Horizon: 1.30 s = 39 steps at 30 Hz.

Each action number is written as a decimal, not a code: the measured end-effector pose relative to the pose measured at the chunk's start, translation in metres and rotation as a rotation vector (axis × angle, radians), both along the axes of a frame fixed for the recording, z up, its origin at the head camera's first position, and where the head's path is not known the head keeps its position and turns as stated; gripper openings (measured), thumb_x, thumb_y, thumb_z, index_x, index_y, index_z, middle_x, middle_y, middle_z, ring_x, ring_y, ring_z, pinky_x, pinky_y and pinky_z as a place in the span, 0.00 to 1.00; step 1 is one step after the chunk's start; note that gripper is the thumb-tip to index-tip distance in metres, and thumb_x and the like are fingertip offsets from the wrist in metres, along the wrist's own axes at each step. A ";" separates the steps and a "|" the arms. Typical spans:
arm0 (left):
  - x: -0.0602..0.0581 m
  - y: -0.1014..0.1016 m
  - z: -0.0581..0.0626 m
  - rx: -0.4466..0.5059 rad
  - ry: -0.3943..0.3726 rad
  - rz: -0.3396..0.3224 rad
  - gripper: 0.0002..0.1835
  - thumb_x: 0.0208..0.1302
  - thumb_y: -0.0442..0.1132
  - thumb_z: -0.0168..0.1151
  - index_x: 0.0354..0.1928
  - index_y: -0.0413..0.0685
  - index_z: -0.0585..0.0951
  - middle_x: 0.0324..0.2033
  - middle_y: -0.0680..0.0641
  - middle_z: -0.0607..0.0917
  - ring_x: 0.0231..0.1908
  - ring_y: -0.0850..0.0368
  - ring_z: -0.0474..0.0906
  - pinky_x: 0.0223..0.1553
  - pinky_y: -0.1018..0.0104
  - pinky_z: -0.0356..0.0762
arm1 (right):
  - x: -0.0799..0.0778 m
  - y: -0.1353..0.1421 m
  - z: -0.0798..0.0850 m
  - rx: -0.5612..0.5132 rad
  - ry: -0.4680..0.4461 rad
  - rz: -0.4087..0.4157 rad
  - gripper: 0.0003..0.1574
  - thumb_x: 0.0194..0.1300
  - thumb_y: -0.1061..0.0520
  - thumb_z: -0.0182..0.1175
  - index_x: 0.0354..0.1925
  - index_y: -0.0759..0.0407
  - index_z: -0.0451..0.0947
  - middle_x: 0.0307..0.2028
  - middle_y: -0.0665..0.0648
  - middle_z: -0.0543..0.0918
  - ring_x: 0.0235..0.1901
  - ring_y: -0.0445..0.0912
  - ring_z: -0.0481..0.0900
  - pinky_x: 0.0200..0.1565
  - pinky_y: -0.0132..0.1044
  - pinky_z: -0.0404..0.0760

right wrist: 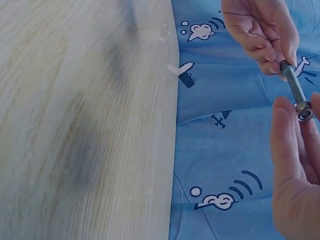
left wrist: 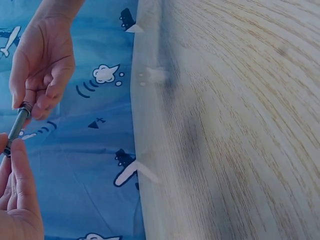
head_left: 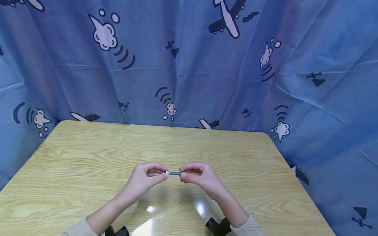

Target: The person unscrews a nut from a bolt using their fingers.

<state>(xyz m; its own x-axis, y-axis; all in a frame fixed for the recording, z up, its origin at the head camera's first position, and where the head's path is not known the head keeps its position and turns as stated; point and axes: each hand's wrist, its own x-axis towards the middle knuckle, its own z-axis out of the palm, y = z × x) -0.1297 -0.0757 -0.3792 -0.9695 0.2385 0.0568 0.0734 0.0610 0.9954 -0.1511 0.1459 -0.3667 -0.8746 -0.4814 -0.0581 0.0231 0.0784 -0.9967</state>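
Above the table, a silver metal bolt [head_left: 175,173] lies level between the two hands in the head view. The left hand [head_left: 146,177] pinches its head end between thumb and fingers. At the other end, the right hand [head_left: 203,178] pinches a nut, which its fingertips mostly hide in the head view. From the right wrist, the hex nut [right wrist: 304,112] shows at the end of the threaded shank [right wrist: 295,87]. The left wrist view also has the nut [left wrist: 24,107] at the right hand's fingertips, with the bolt's head partly covered by the left hand's fingers.
A light wood-grain table [head_left: 88,150] spreads beneath both hands, with bright reflections near its front edge. Blue curtain [head_left: 189,65] printed with planes and clouds hangs behind and at the sides. Black wrist devices [head_left: 218,226] sit by both sleeves.
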 end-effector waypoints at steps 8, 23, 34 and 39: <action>0.000 0.000 -0.002 0.009 0.014 -0.006 0.15 0.55 0.36 0.68 0.40 0.32 0.80 0.33 0.41 0.85 0.33 0.53 0.83 0.37 0.67 0.80 | 0.001 0.001 0.000 0.007 0.011 -0.017 0.24 0.57 0.65 0.64 0.49 0.78 0.73 0.38 0.56 0.82 0.34 0.41 0.82 0.40 0.35 0.81; 0.000 0.001 -0.003 0.010 0.010 -0.010 0.15 0.55 0.37 0.68 0.40 0.32 0.80 0.33 0.42 0.85 0.33 0.51 0.83 0.36 0.67 0.80 | 0.001 0.001 0.000 0.041 0.021 -0.041 0.19 0.57 0.64 0.64 0.45 0.76 0.76 0.39 0.62 0.82 0.34 0.41 0.82 0.40 0.35 0.81; -0.001 0.002 -0.004 0.006 0.004 0.000 0.13 0.55 0.36 0.68 0.39 0.34 0.81 0.32 0.42 0.85 0.32 0.54 0.83 0.35 0.67 0.80 | 0.000 0.001 0.001 0.045 0.023 -0.027 0.22 0.61 0.61 0.62 0.49 0.75 0.74 0.37 0.64 0.82 0.33 0.43 0.83 0.39 0.38 0.82; -0.001 0.003 -0.003 0.000 0.001 -0.002 0.13 0.55 0.37 0.68 0.39 0.34 0.81 0.32 0.43 0.85 0.34 0.50 0.83 0.36 0.67 0.80 | 0.000 0.001 0.002 0.043 0.008 -0.041 0.20 0.61 0.60 0.62 0.44 0.78 0.75 0.33 0.60 0.84 0.30 0.42 0.82 0.37 0.37 0.82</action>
